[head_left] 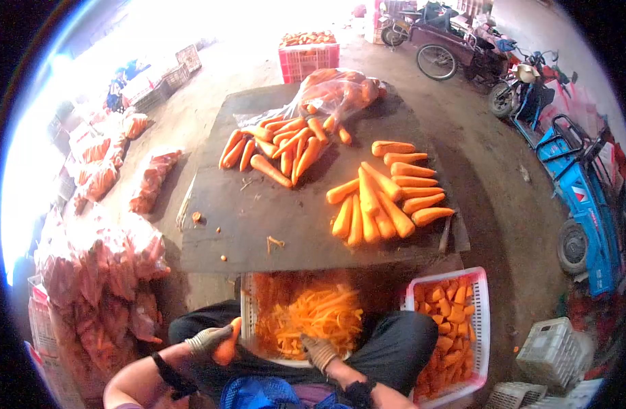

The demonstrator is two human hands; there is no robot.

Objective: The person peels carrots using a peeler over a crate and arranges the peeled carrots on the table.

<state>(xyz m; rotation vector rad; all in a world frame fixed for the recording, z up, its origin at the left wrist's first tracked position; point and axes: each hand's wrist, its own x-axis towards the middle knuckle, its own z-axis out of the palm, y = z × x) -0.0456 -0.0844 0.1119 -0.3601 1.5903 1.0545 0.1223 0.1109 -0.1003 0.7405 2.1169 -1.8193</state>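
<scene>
My left hand point(210, 339), in a work glove, is closed around a carrot point(227, 346) above my lap, left of the basket between my legs. My right hand point(319, 352), also gloved, is at the near edge of that white basket point(247, 305). Its fingers look curled, but whatever they hold is too small to make out. Orange carrot peelings point(319, 313) heap up in the basket just beyond it. On the dark tabletop point(258, 225) ahead lie a group of smooth carrots point(374, 204) at the right and a pile of carrots point(285, 144) further back.
At my right, a pink-and-white crate point(482, 327) holds cut carrot pieces. A plastic bag of carrots point(337, 92) lies at the table's far end. Bagged carrots point(98, 266) stack up on the left. A blue cart point(578, 204) and a white crate point(548, 351) are further right.
</scene>
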